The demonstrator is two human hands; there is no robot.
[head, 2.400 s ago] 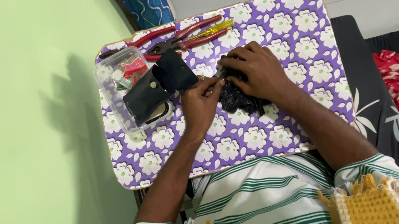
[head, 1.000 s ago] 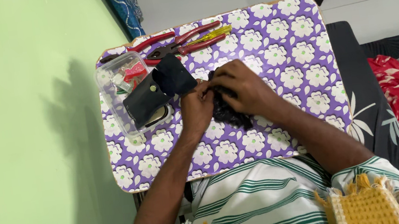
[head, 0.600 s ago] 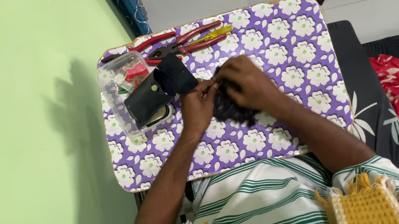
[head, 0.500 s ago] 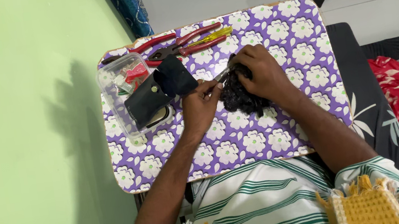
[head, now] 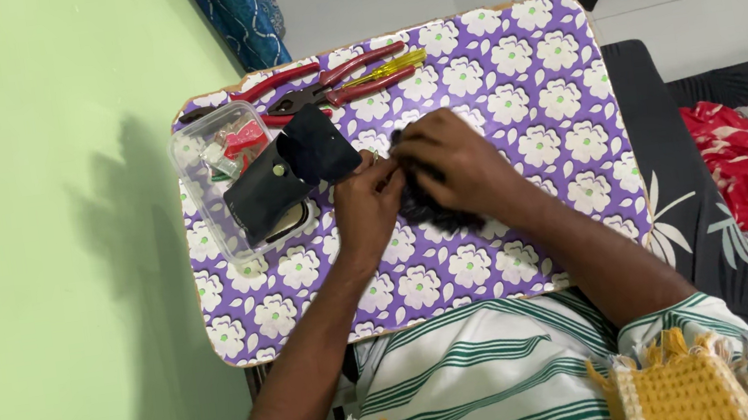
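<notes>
- Both hands, left [head: 365,203] and right [head: 449,160], grip closed on dark object [head: 432,214].
- Black pouch [head: 287,171] over clear box [head: 213,169], left.
- Pliers [head: 347,79] far.
- Floral bench [head: 533,102]; green wall [head: 40,235].

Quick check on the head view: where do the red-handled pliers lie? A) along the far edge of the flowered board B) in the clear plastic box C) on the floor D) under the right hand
A: the red-handled pliers lie on the flowered board along its far edge, beside a yellow screwdriver, beyond the clear plastic box and apart from both hands.
</notes>
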